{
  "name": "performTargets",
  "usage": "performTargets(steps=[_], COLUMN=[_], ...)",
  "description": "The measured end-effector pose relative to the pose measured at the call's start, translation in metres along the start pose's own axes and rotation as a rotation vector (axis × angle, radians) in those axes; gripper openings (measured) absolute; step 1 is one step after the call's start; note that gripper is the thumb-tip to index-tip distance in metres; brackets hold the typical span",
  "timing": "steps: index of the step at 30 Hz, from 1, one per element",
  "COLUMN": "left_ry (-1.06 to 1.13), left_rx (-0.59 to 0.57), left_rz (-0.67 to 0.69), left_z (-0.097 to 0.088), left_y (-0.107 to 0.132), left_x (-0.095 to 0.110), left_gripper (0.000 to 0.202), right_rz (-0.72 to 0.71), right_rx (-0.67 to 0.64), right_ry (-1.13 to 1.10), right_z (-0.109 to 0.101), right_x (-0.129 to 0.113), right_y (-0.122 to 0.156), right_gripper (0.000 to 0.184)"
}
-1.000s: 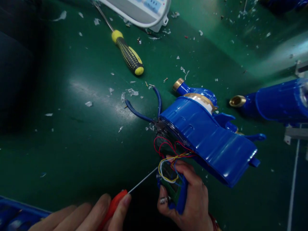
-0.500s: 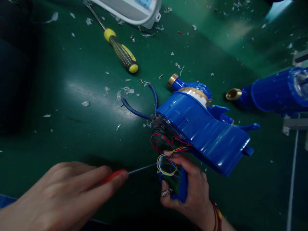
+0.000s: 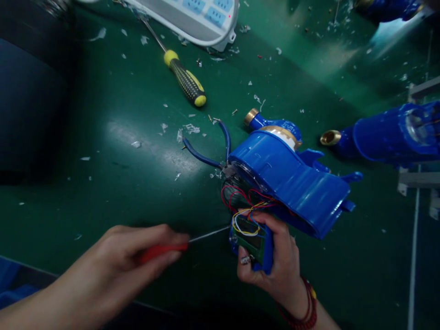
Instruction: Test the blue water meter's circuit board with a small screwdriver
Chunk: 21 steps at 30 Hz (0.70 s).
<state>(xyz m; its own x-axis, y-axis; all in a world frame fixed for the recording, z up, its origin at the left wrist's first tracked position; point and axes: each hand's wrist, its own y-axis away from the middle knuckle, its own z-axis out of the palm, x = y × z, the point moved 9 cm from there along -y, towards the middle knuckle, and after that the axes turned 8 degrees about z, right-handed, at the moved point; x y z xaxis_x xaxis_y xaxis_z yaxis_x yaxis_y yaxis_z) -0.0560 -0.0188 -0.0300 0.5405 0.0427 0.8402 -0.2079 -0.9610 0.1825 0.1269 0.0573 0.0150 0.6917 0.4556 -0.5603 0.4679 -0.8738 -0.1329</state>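
My left hand [image 3: 123, 259] is closed round a red-handled screwdriver [image 3: 161, 250]; its thin metal shaft points right and its tip meets a small blue module with a green circuit board [image 3: 252, 243]. My right hand [image 3: 275, 266] grips that module from below. Red, yellow and blue wires [image 3: 245, 206] run from the board up into a large blue water-meter housing [image 3: 292, 181] with brass fittings, lying on the green table [image 3: 103, 183].
A yellow-and-black screwdriver [image 3: 187, 85] lies at the back, beside a white device with blue buttons [image 3: 195, 16]. Blue-handled pliers [image 3: 209, 149] lie left of the housing. A second blue meter with a brass end [image 3: 388, 135] is at the right. White plastic chips litter the table.
My left hand has come up from the bottom edge and levelled the red screwdriver against the module. My right hand shifted the module slightly up and right.
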Motion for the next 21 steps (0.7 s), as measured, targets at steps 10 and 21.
performTargets(steps=[10,21], left_ry=[0.274,0.57], left_rx=[-0.065,-0.002], left_rz=[-0.232,-0.428], left_z=[0.03,0.034], left_y=[0.015,0.012], left_x=[-0.017,-0.006], left_gripper=[0.016,0.03], right_rz=[0.109,0.118], right_rx=[-0.022,-0.018], right_ry=[-0.123,-0.151], right_z=[0.004,0.003], right_x=[0.01,0.009], right_y=[0.002,0.001], right_gripper=[0.048,0.046])
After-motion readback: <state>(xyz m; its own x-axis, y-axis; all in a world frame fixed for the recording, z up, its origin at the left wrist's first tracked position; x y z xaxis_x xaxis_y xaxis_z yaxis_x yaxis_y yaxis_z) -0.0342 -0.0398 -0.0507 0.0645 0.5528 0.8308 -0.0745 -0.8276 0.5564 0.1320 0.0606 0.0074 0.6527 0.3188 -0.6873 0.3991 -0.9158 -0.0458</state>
